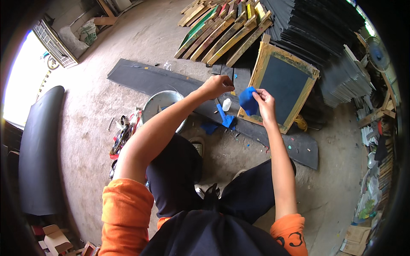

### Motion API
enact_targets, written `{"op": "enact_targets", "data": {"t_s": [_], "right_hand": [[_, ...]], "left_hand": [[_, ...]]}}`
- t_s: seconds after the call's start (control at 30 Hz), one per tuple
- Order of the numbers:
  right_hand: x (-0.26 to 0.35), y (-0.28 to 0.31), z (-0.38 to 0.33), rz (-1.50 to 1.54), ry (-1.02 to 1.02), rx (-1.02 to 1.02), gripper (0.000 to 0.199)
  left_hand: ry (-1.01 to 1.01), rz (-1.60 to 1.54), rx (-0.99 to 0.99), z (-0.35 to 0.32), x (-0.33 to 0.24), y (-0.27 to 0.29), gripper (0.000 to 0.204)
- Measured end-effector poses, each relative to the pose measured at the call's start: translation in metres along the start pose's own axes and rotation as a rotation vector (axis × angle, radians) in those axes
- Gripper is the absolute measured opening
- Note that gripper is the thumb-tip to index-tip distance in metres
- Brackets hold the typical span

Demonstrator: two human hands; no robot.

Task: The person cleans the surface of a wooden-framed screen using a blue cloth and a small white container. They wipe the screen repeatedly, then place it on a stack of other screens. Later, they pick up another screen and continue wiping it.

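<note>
My right hand (266, 103) pinches a small, limp blue piece (247, 101) between thumb and fingertips. It looks like cloth or thin sheet and hangs in front of a wooden frame (281, 74) with a dark panel. To its left, my left hand (218, 87) is held above a long dark board (158, 81). Its thumb and fingers are closed together, and whatever they may grip is too small to make out. Below the hands stand a small white bottle (226, 104) and a blue T-shaped object (224, 117). Another blue scrap (209, 128) lies nearby.
A round bucket (184, 121) stands behind my left forearm, beside a tangled heap of strips (119, 138). Wooden frames (222, 36) lean together at the back, next to tall stacks of dark sheets (316, 30). A rolled dark sheet (41, 153) stands at far left.
</note>
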State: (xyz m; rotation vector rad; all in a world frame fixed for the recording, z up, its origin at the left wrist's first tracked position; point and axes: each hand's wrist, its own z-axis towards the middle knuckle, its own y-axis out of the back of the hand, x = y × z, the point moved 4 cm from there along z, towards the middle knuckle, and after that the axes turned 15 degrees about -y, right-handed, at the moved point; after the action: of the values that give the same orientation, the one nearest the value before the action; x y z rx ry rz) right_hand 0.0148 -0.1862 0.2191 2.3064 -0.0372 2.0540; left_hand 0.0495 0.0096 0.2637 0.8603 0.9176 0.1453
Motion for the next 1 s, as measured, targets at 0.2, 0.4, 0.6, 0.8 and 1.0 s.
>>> {"op": "enact_targets", "data": {"t_s": [0.2,0.4,0.6,0.8,1.0], "right_hand": [[-0.010,0.025,0.027,-0.627,0.040,-0.323,0.011],[-0.011,0.011,0.056,-0.780,-0.061,-0.335,0.012],[-0.041,0.019,0.061,-0.862,-0.091,-0.229,0.010],[-0.041,0.006,0.069,-0.773,-0.033,-0.171,0.011],[-0.011,0.002,0.064,-0.657,0.171,-0.274,0.011]], "left_hand": [[-0.085,0.265,0.257,0.028,0.029,-0.032,0.032],[0.019,0.355,-0.020,-0.006,0.140,-0.100,0.061],[0.150,0.274,-0.199,-0.008,0.140,-0.161,0.055],[0.195,0.186,-0.201,-0.021,0.162,-0.164,0.041],[-0.007,0.133,-0.312,0.016,0.128,-0.110,0.042]]}}
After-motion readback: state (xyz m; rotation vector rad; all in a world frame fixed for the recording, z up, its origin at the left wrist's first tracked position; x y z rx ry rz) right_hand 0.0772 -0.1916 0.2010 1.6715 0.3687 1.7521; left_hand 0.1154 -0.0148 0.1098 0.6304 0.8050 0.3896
